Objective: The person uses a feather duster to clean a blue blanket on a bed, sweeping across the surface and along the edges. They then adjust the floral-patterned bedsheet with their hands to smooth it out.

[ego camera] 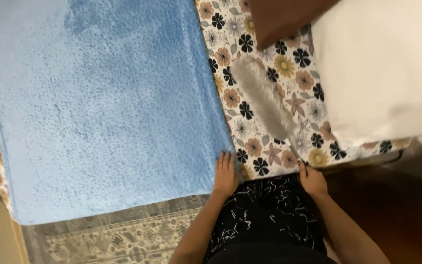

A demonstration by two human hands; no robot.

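- No package, label, sign or screen shows anywhere in the head view (nothing boxed, tagged, posted or lit).

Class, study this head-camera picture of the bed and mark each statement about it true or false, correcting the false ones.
1. The right hand holds a grey feather duster. True.
2. The duster lies on the blue blanket. False: it lies on the floral sheet.
3. The left hand rests flat at the blanket's edge. True.
4. The pillow is black. False: it is white.
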